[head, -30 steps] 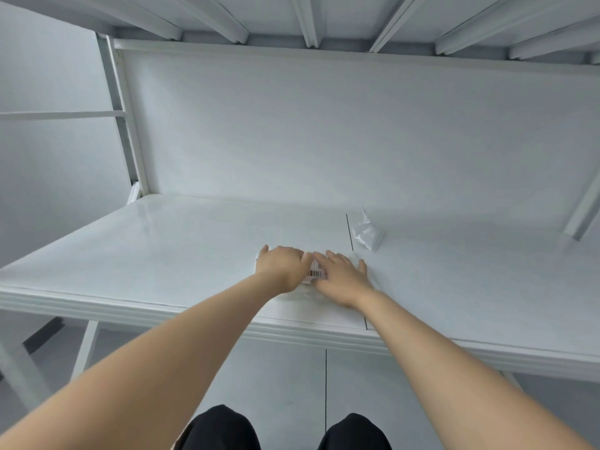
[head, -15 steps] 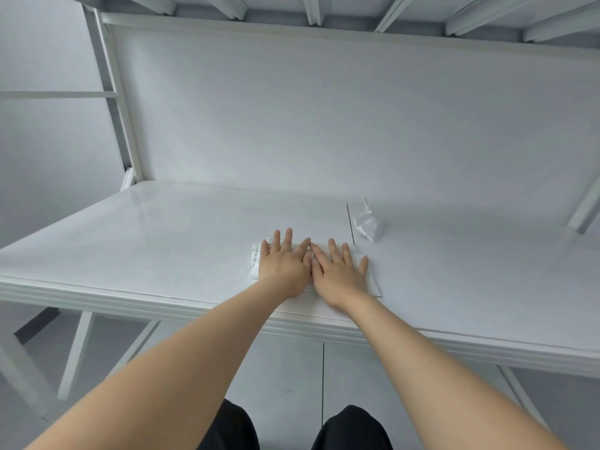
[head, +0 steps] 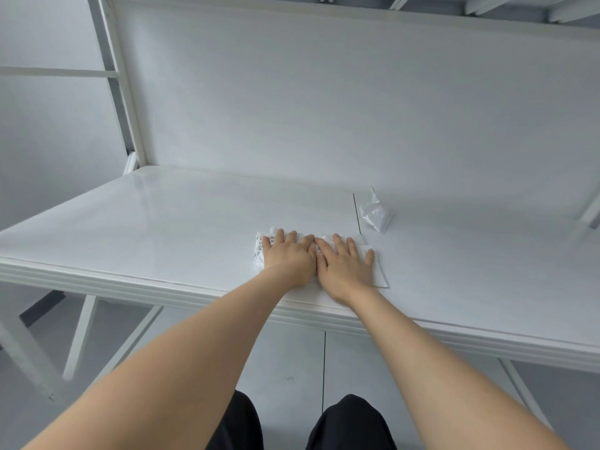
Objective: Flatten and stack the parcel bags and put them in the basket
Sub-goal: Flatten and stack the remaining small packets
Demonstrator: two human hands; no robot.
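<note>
Lying apart — 1 crumpled bag (head: 376,216)

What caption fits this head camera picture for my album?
Left hand and right hand press a parcel bag flat on the white table; a crumpled bag lies beyond.

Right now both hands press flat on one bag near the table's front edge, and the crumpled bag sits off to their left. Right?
No. The left hand and right hand do press flat on one bag near the table front edge, but the head view shows the crumpled bag to their right, farther back.
</note>
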